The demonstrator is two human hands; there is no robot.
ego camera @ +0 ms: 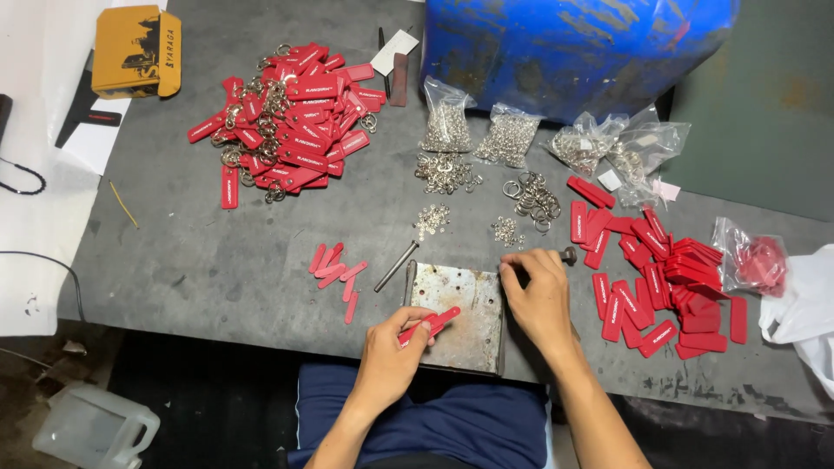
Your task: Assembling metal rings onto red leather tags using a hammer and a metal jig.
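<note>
Your left hand (391,347) pinches a red tag (430,325) over the rusty steel plate (460,313), your right hand (537,291) curls at the plate's far corner, maybe gripping something small, so next comes careful alignment.

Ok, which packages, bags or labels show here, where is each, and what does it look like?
Yellow box: top left, flat, black print.
Clear bags of metal rings: top centre, below the blue drum.
Clear bag of red pieces: far right.
White bag: right edge.
Small white card: top centre.
</note>
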